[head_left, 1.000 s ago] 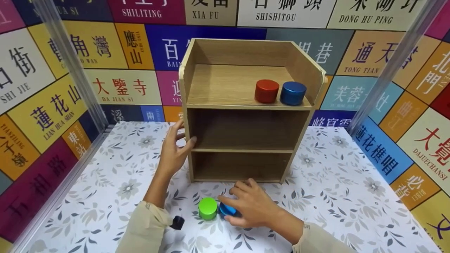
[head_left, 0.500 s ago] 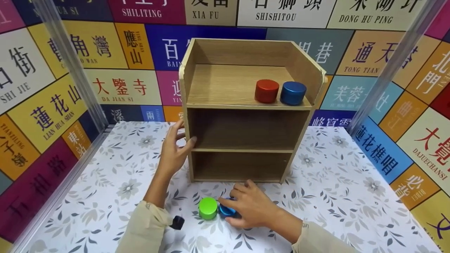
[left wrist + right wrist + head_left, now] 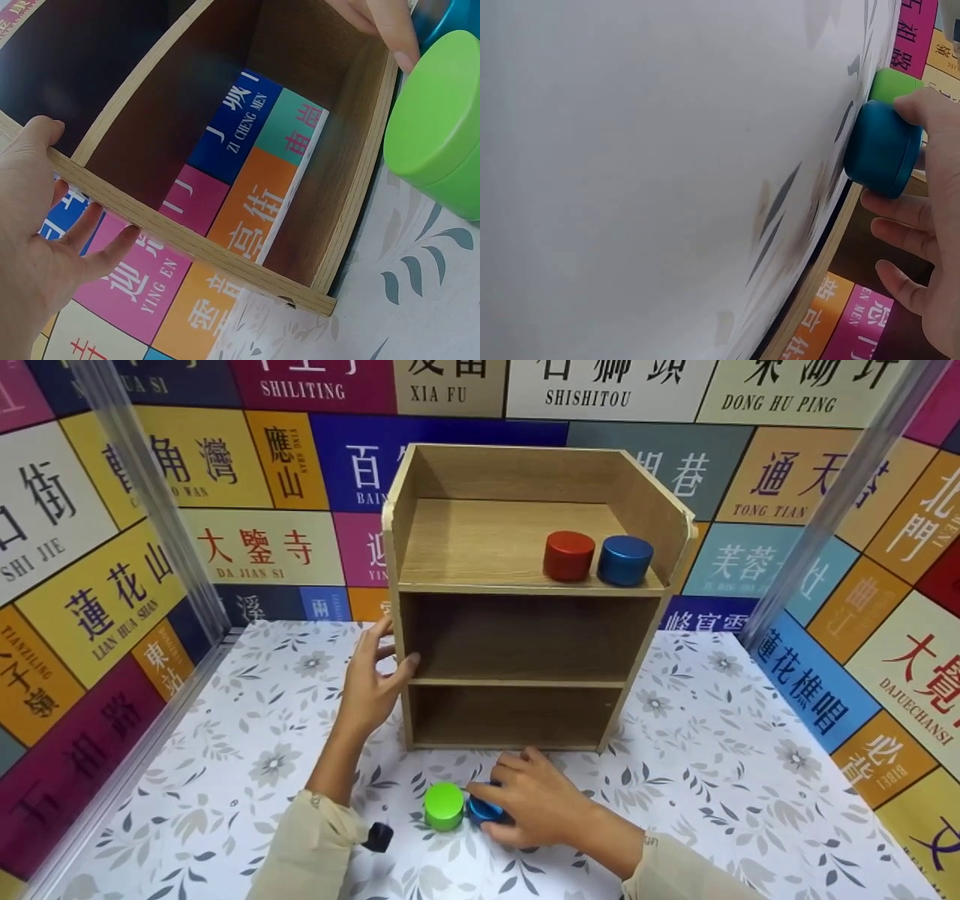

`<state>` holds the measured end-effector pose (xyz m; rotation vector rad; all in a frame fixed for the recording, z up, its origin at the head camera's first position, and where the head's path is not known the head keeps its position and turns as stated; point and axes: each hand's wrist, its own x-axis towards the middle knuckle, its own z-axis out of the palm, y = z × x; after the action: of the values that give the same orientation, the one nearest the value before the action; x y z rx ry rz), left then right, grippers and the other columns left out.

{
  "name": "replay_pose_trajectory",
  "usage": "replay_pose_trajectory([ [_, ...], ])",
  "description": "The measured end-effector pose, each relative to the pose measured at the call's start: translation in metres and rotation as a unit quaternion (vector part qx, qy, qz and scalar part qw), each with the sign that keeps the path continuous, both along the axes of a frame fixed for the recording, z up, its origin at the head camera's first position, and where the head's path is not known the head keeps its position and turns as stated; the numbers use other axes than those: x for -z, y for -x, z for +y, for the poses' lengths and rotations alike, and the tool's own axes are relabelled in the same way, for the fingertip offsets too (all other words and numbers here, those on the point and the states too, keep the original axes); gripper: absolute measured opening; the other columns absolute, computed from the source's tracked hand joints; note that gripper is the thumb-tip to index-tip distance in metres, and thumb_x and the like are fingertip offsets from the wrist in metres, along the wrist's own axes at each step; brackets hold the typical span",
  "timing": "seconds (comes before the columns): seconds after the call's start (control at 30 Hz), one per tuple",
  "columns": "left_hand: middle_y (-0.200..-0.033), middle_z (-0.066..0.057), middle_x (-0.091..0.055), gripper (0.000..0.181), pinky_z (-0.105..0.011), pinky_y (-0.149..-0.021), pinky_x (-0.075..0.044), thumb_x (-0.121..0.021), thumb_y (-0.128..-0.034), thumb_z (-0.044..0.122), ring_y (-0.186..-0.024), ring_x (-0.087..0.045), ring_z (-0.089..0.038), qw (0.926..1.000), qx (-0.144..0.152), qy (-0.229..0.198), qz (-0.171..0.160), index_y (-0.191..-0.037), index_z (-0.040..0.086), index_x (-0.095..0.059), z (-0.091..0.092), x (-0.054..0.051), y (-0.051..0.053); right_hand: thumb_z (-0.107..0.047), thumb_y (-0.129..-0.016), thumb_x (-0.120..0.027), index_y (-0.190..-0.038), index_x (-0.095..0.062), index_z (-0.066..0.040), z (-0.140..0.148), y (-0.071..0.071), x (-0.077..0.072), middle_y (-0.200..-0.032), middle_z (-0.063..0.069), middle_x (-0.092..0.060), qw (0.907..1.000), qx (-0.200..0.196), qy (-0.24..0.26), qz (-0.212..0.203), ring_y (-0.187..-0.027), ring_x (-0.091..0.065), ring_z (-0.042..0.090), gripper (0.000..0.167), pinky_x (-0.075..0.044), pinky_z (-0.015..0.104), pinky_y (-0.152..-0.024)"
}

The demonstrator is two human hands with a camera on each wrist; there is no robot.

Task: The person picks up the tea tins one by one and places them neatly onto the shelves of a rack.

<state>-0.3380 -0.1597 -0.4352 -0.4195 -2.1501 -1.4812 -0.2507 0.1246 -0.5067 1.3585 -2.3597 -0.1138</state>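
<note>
My left hand (image 3: 371, 684) holds the left side panel of a small wooden shelf (image 3: 510, 682). In the left wrist view its thumb lies over the panel's edge, with the fingers on the outer side. On the table in front of the shelf, my right hand (image 3: 541, 802) grips a small round blue canister (image 3: 484, 811) between thumb and fingers. The hand hides much of that canister in the head view; the right wrist view shows more of the blue canister (image 3: 881, 148). Just left of it stands a lime green canister (image 3: 444, 807), which neither hand touches.
A red canister (image 3: 569, 556) and another blue canister (image 3: 625, 560) stand side by side at the right of the shelf's top level. A small black object (image 3: 378, 836) sits at the left cuff. Printed panels enclose the floral-covered table (image 3: 720, 780).
My right hand has closed slightly more over the blue canister, covering more of its top. The left hand and the other canisters stay where they were.
</note>
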Motion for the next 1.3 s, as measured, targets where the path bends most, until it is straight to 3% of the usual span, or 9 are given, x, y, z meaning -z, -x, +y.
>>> replay_pose_trajectory([
  [0.23, -0.141, -0.004, -0.053, 0.065, -0.052, -0.107, -0.052, -0.071, -0.0950, 0.024, -0.126, -0.059, -0.031, 0.9999, -0.003, 0.008, -0.005, -0.153, 0.035, -0.043, 0.000, -0.001, 0.000, -0.062, -0.089, -0.063, -0.132, -0.064, -0.033, 0.003, 0.002, -0.007, -0.104, -0.003, -0.072, 0.9996, 0.011, 0.016, -0.019, -0.103, -0.062, 0.018, 0.052, -0.054, 0.051, -0.088],
  [0.43, -0.142, -0.004, -0.052, 0.066, -0.052, -0.104, -0.054, -0.071, -0.0950, 0.025, -0.125, -0.061, -0.033, 0.9999, 0.001, 0.007, -0.014, -0.153, 0.038, -0.042, 0.000, -0.002, 0.000, -0.060, -0.086, -0.068, -0.127, -0.067, -0.033, 0.006, 0.004, -0.018, -0.099, -0.003, -0.071, 0.9990, 0.009, 0.038, -0.022, -0.098, -0.060, 0.018, 0.049, -0.054, 0.047, -0.084],
  [0.63, -0.139, -0.005, -0.053, 0.065, -0.052, -0.102, -0.055, -0.072, -0.0946, 0.023, -0.122, -0.063, -0.033, 1.0000, 0.008, -0.002, -0.003, -0.152, 0.035, -0.044, -0.001, 0.000, 0.000, -0.059, -0.088, -0.065, -0.128, -0.067, -0.032, 0.011, 0.006, -0.031, -0.097, -0.004, -0.070, 0.9985, 0.001, 0.050, -0.022, -0.095, -0.059, 0.017, 0.048, -0.051, 0.041, -0.078],
  [0.87, -0.141, -0.009, -0.051, 0.066, -0.055, -0.102, -0.054, -0.072, -0.0946, 0.020, -0.123, -0.062, -0.037, 0.9998, 0.006, -0.011, -0.015, -0.154, 0.030, -0.044, 0.000, -0.002, -0.001, -0.058, -0.089, -0.064, -0.127, -0.068, -0.032, 0.018, 0.006, -0.052, -0.098, -0.005, -0.070, 0.9975, 0.008, 0.064, -0.030, -0.095, -0.059, 0.016, 0.046, -0.051, 0.040, -0.077],
  [1.1, -0.142, -0.016, -0.050, 0.065, -0.056, -0.107, -0.051, -0.069, -0.0949, 0.008, -0.125, -0.058, -0.042, 0.9994, 0.008, -0.019, -0.028, -0.154, 0.019, -0.044, 0.009, -0.026, -0.025, -0.058, -0.089, -0.065, -0.127, -0.068, -0.034, 0.022, 0.003, -0.075, -0.097, -0.006, -0.069, 0.9963, 0.009, 0.071, -0.047, -0.093, -0.058, 0.014, 0.045, -0.049, 0.035, -0.074],
  [1.3, -0.142, -0.017, -0.050, 0.064, -0.056, -0.107, -0.051, -0.069, -0.0951, 0.008, -0.125, -0.058, -0.043, 0.9994, 0.011, -0.020, -0.026, -0.154, 0.017, -0.044, 0.010, -0.027, -0.026, -0.057, -0.088, -0.066, -0.124, -0.070, -0.035, 0.023, -0.003, -0.103, -0.092, -0.009, -0.067, 0.9945, 0.000, 0.095, -0.044, -0.091, -0.057, 0.013, 0.042, -0.043, 0.030, -0.070],
])
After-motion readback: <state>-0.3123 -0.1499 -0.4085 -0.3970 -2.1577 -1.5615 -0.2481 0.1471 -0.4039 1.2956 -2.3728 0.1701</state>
